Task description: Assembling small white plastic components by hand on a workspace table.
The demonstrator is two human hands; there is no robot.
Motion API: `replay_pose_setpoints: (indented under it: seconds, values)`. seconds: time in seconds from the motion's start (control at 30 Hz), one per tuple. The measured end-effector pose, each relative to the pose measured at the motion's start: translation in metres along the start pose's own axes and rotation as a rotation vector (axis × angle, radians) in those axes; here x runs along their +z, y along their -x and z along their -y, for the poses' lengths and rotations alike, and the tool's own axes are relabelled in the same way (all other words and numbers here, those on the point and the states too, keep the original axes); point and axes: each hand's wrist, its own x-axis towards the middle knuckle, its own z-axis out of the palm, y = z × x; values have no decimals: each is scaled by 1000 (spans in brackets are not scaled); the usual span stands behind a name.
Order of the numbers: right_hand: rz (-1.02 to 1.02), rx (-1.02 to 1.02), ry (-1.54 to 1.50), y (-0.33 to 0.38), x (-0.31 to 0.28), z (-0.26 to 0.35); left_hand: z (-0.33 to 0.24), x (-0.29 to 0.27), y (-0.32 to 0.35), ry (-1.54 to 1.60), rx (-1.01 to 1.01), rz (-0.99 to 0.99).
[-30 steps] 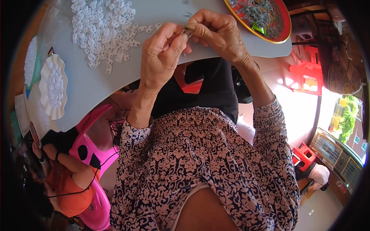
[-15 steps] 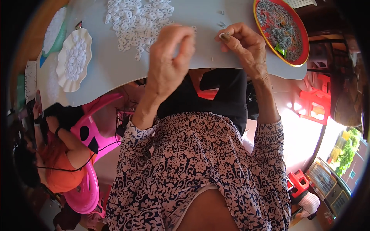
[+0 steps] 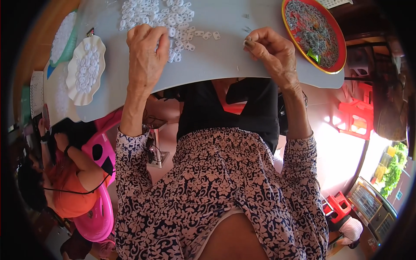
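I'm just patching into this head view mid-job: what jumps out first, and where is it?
The heap of small white plastic pieces at the top of the grey table, with the left hand resting on its near edge. Far right sits a red, yellow-rimmed round tray of grey bits, and the right hand pinches something tiny beside it. A white scalloped dish of pieces lies left.

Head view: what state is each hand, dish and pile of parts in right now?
left hand: palm down, fingers on the pile of white pieces
right hand: fingertips pinched together over the grey table; anything held is too small to tell
white dish: full of white pieces
red tray: filled with small grey parts
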Motion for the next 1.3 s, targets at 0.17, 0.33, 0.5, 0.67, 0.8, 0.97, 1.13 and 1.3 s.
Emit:
replay_pose_setpoints:
  seconds: [0.17,0.33,0.5,0.67,0.8,0.97,1.13,1.3]
  values:
    - [-4,-12,-14,1,0,0,-2,4,-6,17,42,-14]
    - [-4,8,13,1,1,3,-7,5,-10,-45,41,83]
    - [-11,-19,-27,2,1,0,-6,4,-14,100,4,43]
    - [-8,-28,-5,1,-1,0,-29,2,-21,789,-398,1]
    - [-25,-117,-193,1,8,-3,-56,27,-24,1517,-591,-33]
    - [-39,-144,-356,-3,9,-3,-87,61,-24,1869,-541,26]
    - [-34,-76,-414,-3,6,-5,-115,65,-25,1610,-565,-141]
    - [-136,-87,-467,-5,7,-12,-117,65,-26,883,-273,-224]
